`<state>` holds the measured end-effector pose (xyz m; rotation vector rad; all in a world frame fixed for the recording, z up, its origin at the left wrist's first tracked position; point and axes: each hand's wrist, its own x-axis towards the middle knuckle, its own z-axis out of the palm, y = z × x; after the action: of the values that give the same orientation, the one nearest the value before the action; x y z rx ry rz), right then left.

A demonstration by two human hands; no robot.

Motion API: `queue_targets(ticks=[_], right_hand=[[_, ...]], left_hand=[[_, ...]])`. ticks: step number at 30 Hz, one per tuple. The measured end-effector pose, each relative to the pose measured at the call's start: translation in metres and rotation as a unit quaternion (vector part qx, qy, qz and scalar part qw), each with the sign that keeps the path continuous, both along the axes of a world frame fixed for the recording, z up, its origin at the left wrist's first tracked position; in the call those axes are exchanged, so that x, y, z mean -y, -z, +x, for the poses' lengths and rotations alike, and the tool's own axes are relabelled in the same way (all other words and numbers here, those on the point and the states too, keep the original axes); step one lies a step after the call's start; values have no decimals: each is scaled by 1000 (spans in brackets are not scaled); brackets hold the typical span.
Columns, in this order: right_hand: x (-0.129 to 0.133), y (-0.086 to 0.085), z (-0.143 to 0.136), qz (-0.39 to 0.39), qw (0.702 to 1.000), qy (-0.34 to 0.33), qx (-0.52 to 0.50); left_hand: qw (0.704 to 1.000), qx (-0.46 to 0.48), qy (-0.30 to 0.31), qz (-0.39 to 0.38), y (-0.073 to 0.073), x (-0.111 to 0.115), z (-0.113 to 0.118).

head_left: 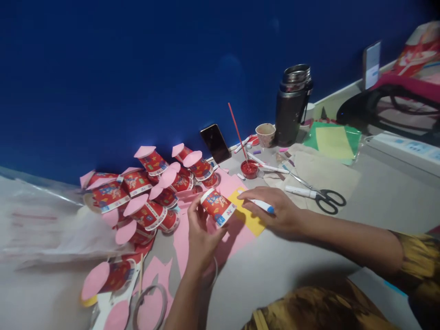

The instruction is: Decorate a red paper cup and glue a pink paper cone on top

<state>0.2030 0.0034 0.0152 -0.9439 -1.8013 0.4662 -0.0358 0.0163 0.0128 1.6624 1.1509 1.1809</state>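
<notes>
My left hand [202,238] is closed around a red printed paper cup [218,207], held tilted above the table. In my right hand [280,211] is a white marker with a blue end [261,206], gripped in the fingers just right of the cup. Beneath the hands lie a yellow paper piece [252,224] and pink paper sheets [184,236]. To the left stands a pile of red paper cups [110,196], several with pink paper discs [135,205] on their ends.
Black-handled scissors [326,201] and another white marker [300,191] lie at right. Behind are a small red paint pot [249,169], a phone [216,143], a plain cup [265,135] and a dark thermos [290,110]. A tape roll [150,307] lies front left; a power strip [405,151], right.
</notes>
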Motion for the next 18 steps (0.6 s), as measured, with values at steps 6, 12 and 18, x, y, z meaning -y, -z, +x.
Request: queue_targets(ticks=[6,12,18], right_hand=[[-12,8,4,-163,978,-53,-121],[-9,24,4,-220,958,-124,-135],[-12,28,3,-143,984,-85,-57]], left_hand=[[979,136,68,-138,-3,-4,5],[945,200,106,-236,3,8,5],[929,237,135,-250,2,9,7]])
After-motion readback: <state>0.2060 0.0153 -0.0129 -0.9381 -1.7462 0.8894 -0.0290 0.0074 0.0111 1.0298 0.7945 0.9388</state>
